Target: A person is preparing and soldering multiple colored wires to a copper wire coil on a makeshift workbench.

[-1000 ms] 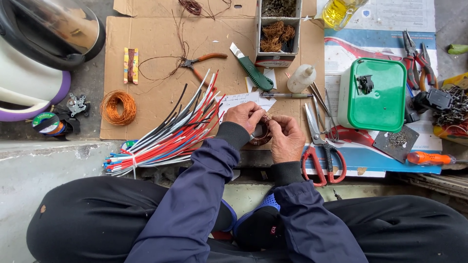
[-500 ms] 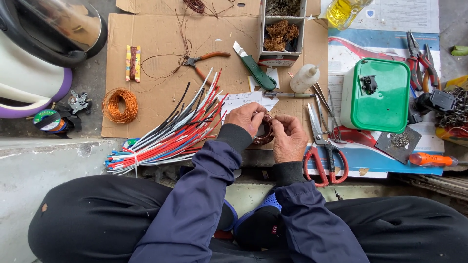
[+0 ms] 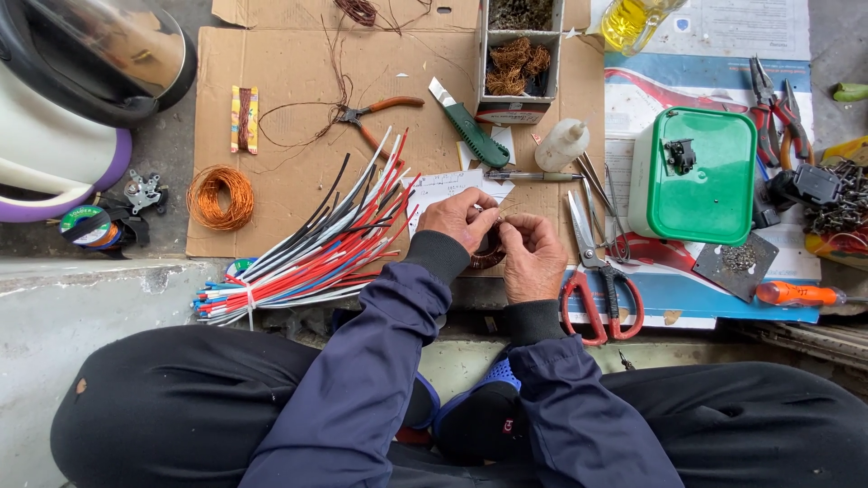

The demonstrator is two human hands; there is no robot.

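Observation:
My left hand (image 3: 463, 220) and my right hand (image 3: 533, 257) meet over a small dark copper-wire coil (image 3: 488, 256), fingertips pinched together on it above a sheet of cardboard (image 3: 289, 81). Both hands grip the coil; most of it is hidden between them. A bundle of red, white, black and blue sleeved wires (image 3: 316, 244), tied near its left end, fans out just left of my left wrist. Under my left hand lies a white paper slip (image 3: 438, 188).
Red-handled scissors (image 3: 599, 280) lie right of my right hand, beside a green-lidded box (image 3: 703, 176). Orange wire coil (image 3: 220, 197), orange pliers (image 3: 375, 116), green knife (image 3: 472, 134), white squeeze bottle (image 3: 561, 145), a box of copper scraps (image 3: 515, 63), more pliers (image 3: 776, 104), an orange screwdriver (image 3: 800, 294).
My hands stay on the coil; the fingers shift slightly as they work it. The view has drifted a little, and nothing else on the cardboard has moved.

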